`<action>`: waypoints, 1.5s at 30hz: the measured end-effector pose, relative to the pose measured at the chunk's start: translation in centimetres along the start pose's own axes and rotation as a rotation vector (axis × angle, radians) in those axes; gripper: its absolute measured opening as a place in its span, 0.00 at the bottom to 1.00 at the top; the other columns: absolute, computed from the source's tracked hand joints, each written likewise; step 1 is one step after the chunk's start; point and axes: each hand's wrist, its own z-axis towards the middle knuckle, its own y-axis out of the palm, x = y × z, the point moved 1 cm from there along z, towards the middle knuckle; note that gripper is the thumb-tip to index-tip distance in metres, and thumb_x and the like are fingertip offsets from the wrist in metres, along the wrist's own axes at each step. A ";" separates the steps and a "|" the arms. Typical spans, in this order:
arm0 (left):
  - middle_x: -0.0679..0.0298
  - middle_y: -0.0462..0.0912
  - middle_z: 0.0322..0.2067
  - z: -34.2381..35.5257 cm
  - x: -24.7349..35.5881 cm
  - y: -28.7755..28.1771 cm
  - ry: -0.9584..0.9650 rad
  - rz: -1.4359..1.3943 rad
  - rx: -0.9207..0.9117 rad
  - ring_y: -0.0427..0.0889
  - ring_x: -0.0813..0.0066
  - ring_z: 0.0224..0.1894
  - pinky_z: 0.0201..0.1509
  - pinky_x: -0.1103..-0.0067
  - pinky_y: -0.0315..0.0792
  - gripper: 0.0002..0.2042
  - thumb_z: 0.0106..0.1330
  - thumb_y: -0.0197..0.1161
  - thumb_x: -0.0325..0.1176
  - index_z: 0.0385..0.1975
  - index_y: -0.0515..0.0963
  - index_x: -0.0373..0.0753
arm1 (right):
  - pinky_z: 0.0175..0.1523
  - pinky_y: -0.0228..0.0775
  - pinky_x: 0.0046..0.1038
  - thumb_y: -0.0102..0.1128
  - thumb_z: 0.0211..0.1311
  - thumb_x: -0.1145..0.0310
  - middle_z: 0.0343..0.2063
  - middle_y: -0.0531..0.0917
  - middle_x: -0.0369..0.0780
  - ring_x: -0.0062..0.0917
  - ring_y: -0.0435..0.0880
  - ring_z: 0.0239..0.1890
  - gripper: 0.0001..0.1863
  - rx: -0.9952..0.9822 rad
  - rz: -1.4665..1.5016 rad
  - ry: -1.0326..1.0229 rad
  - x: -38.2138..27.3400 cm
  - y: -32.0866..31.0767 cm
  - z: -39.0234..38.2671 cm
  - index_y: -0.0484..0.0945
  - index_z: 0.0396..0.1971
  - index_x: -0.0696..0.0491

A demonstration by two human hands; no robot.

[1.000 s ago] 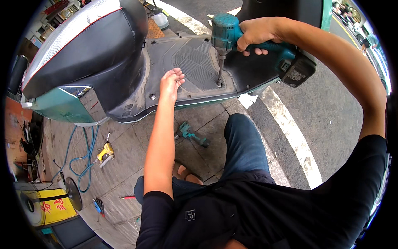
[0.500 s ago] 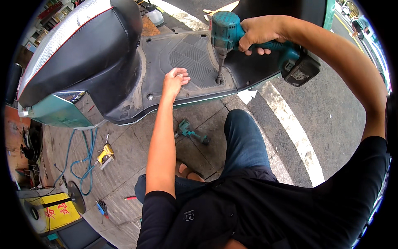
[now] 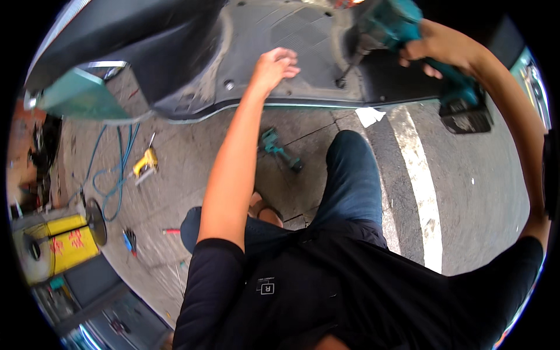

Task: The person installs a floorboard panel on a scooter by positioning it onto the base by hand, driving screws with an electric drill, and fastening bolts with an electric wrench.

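My right hand grips a teal cordless power driver with a black battery; its long extension reaches down to a bolt hole in the scooter's dark floorboard. Whether the tip sits in the hole is too blurred to tell. My left hand hovers over or rests on the floorboard, left of the tool, empty with loosely curled, parted fingers. A silver bolt head shows near the board's lower left. The black seat body and green side panel stand to the left.
On the pavement lie a second teal tool, a yellow tool, blue hose, blue-handled pliers and white paper. A yellow sign and stand fan are at lower left; a painted stripe runs along the right.
The whole scene has shifted upward in view. The driver has moved right and now leans more, and my right elbow is lower. My left hand stays over the floorboard.
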 end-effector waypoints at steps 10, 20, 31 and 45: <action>0.64 0.77 0.15 -6.0 1.2 1.3 0.009 -0.352 0.187 0.75 0.80 0.13 0.14 0.84 0.68 0.15 0.68 0.60 0.41 0.31 0.79 0.33 | 0.28 0.63 0.17 0.62 0.60 0.64 0.38 0.81 0.41 0.15 0.71 0.24 0.21 0.296 0.561 -0.018 9.1 9.3 -8.8 0.71 0.49 0.60; 0.69 0.74 0.21 -17.8 12.6 -2.7 0.024 -0.146 0.257 0.67 0.85 0.15 0.17 0.85 0.63 0.13 0.66 0.60 0.39 0.36 0.81 0.34 | 0.22 0.60 0.15 0.62 0.60 0.60 0.35 0.82 0.40 0.14 0.70 0.17 0.20 0.272 0.578 -0.025 11.3 7.5 -7.0 0.74 0.44 0.61; 0.59 0.81 0.21 -21.4 15.2 2.8 0.399 -0.550 0.114 0.77 0.78 0.18 0.17 0.82 0.71 0.12 0.63 0.63 0.33 0.33 0.74 0.28 | 0.24 0.60 0.19 0.58 0.63 0.60 0.35 0.77 0.39 0.16 0.64 0.18 0.22 0.313 0.921 -0.097 12.4 14.2 -5.3 0.68 0.49 0.61; 0.61 0.74 0.18 -6.6 10.0 -1.0 0.617 -0.555 1.146 0.72 0.76 0.13 0.13 0.79 0.65 0.06 0.70 0.50 0.30 0.33 0.69 0.35 | 0.28 0.56 0.21 0.55 0.64 0.69 0.42 0.70 0.38 0.19 0.60 0.23 0.19 -0.461 1.707 -0.658 2.9 19.6 4.6 0.62 0.50 0.60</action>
